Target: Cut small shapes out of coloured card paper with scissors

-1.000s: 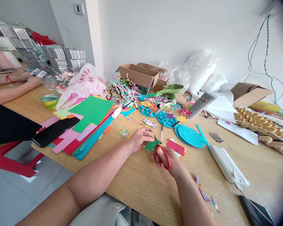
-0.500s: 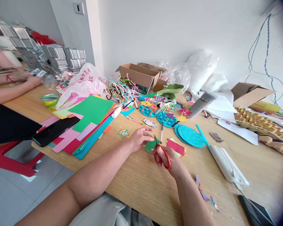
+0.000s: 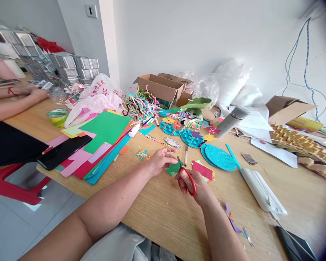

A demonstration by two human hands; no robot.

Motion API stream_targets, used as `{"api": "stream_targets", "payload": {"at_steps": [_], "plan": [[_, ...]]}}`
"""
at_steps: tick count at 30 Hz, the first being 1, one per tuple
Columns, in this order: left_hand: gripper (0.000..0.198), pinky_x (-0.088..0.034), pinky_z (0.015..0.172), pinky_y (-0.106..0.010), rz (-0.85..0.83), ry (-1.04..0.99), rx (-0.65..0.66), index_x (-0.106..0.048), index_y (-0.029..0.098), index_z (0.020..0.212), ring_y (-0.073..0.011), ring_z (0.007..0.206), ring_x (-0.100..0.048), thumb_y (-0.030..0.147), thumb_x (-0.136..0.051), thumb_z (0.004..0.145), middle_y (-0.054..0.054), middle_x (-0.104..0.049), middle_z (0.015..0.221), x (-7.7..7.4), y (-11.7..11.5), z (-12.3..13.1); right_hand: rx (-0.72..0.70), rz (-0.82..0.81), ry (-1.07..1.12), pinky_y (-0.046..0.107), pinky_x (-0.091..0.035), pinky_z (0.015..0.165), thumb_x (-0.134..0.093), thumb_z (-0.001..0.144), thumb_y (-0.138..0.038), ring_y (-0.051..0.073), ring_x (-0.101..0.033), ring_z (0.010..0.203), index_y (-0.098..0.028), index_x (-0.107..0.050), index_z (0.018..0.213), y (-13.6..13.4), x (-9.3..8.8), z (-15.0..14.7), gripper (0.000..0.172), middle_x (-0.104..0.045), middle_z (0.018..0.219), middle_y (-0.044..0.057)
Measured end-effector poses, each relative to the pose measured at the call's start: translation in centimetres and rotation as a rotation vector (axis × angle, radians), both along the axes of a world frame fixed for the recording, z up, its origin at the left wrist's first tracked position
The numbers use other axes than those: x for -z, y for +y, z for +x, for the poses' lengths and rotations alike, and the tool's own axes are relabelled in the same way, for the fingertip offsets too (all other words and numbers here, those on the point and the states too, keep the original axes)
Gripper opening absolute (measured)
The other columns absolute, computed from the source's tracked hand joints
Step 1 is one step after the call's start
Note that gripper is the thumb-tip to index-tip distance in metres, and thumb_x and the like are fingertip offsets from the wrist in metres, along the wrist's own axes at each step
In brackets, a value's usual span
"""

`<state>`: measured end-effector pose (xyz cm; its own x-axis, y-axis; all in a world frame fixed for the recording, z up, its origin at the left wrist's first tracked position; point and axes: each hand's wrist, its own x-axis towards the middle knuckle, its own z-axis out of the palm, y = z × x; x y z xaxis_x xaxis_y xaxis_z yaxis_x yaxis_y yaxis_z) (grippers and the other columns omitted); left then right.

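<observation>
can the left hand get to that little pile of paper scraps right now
Probably yes: the scrap pile lies close beside the left hand with only bare table between, though that hand is busy holding the green cutout.

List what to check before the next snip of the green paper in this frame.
1. Grip of left hand on green paper piece: ok.
2. Hold of right hand on red scissors: ok.
3. Scissor tips at the paper's edge: ok.
4. Gap between left hand and the blades: cannot tell.
5. Other person's hands far from the scissors: ok.
</observation>
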<state>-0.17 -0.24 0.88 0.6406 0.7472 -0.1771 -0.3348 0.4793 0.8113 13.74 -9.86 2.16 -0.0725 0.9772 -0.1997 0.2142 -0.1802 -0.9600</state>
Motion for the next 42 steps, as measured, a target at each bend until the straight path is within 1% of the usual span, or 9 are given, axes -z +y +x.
{"api": "stream_targets", "payload": {"at_steps": [5, 7, 10, 13, 28, 34, 36, 39, 42], "plan": [[0.054, -0.040, 0.055, -0.021, 0.007, 0.007, -0.034, -0.055, 0.015, 0.101, -0.0097, 0.060, -0.057, 0.014, -0.076, 0.052, 0.001, -0.060, 0.071, 0.7, 0.4, 0.2, 0.046, 0.011, -0.008, 0.024, -0.026, 0.039, -0.048, 0.082, -0.060, 0.010, -0.040, 0.036, -0.016, -0.057, 0.072, 0.1, 0.3, 0.1, 0.046, -0.047, 0.041, -0.004], [0.049, -0.034, 0.049, -0.018, 0.024, 0.009, -0.174, -0.056, 0.015, 0.097, -0.0071, 0.057, -0.054, 0.016, -0.076, 0.053, 0.001, -0.060, 0.072, 0.9, 1.1, 0.1, 0.102, 0.095, -0.015, 0.025, -0.029, 0.042, -0.047, 0.084, -0.057, 0.011, -0.042, 0.038, -0.016, -0.058, 0.073, 0.2, 0.5, 0.3, 0.044, -0.048, 0.041, -0.003], [0.045, -0.024, 0.042, -0.017, 0.000, 0.029, -0.499, -0.052, 0.015, 0.092, -0.0016, 0.045, -0.041, 0.015, -0.074, 0.052, 0.002, -0.061, 0.073, 1.0, 2.5, -0.5, 0.208, 0.208, 0.009, 0.026, -0.034, 0.047, -0.046, 0.086, -0.053, 0.012, -0.043, 0.043, -0.016, -0.059, 0.077, 0.2, 0.7, 0.7, 0.041, -0.049, 0.044, -0.002], [0.046, -0.025, 0.041, -0.018, 0.001, 0.067, -0.689, -0.049, 0.015, 0.093, -0.0018, 0.042, -0.039, 0.013, -0.071, 0.052, 0.003, -0.061, 0.071, 1.0, 3.6, -1.2, 0.279, 0.247, 0.028, 0.026, -0.033, 0.046, -0.046, 0.087, -0.052, 0.013, -0.043, 0.044, -0.016, -0.060, 0.082, 0.2, 0.6, 1.0, 0.039, -0.049, 0.045, -0.002], [0.038, -0.037, 0.045, -0.019, 0.153, 0.364, -0.841, -0.050, 0.016, 0.097, -0.0069, 0.046, -0.051, 0.010, -0.059, 0.061, 0.004, -0.055, 0.067, 1.5, 5.5, -2.6, -0.030, 0.168, 0.048, 0.024, -0.029, 0.041, -0.050, 0.077, -0.067, 0.013, -0.046, 0.039, -0.017, -0.058, 0.077, -0.1, 0.1, 0.7, 0.051, -0.051, 0.044, -0.002], [0.036, -0.043, 0.068, -0.026, 0.413, 0.724, -0.922, -0.053, 0.018, 0.097, -0.0140, 0.068, -0.058, 0.008, -0.061, 0.063, 0.000, -0.059, 0.071, 2.2, 6.1, -3.8, -0.142, 0.142, 0.067, 0.024, -0.030, 0.041, -0.053, 0.069, -0.073, 0.012, -0.044, 0.037, -0.017, -0.058, 0.077, -0.2, 0.0, 0.7, 0.058, -0.051, 0.045, -0.002], [0.034, -0.043, 0.073, -0.029, 0.458, 0.812, -0.918, -0.054, 0.019, 0.096, -0.0158, 0.071, -0.058, 0.010, -0.060, 0.065, -0.001, -0.060, 0.074, 2.1, 6.0, -4.0, -0.049, 0.207, 0.032, 0.025, -0.032, 0.041, -0.054, 0.069, -0.072, 0.013, -0.045, 0.038, -0.018, -0.058, 0.074, -0.2, -0.5, 0.7, 0.054, -0.052, 0.045, -0.001], [0.029, -0.042, 0.081, -0.032, 0.516, 0.929, -0.902, -0.054, 0.019, 0.095, -0.0191, 0.082, -0.059, 0.011, -0.058, 0.068, -0.004, -0.062, 0.080, 2.0, 6.0, -4.2, 0.366, 0.331, -0.143, 0.027, -0.039, 0.050, -0.058, 0.077, -0.057, 0.016, -0.052, 0.050, -0.019, -0.057, 0.068, -0.1, -1.2, 1.2, 0.039, -0.057, 0.052, 0.002], [0.027, -0.040, 0.088, -0.034, 0.629, 1.002, -0.900, -0.056, 0.017, 0.092, -0.0215, 0.094, -0.056, 0.009, -0.058, 0.066, -0.008, -0.062, 0.092, 2.4, 6.2, -4.2, 0.677, 0.366, -0.370, 0.028, -0.044, 0.060, -0.060, 0.078, -0.047, 0.019, -0.060, 0.065, -0.018, -0.061, 0.086, 0.3, -0.9, 2.5, 0.030, -0.066, 0.074, 0.006]]}}
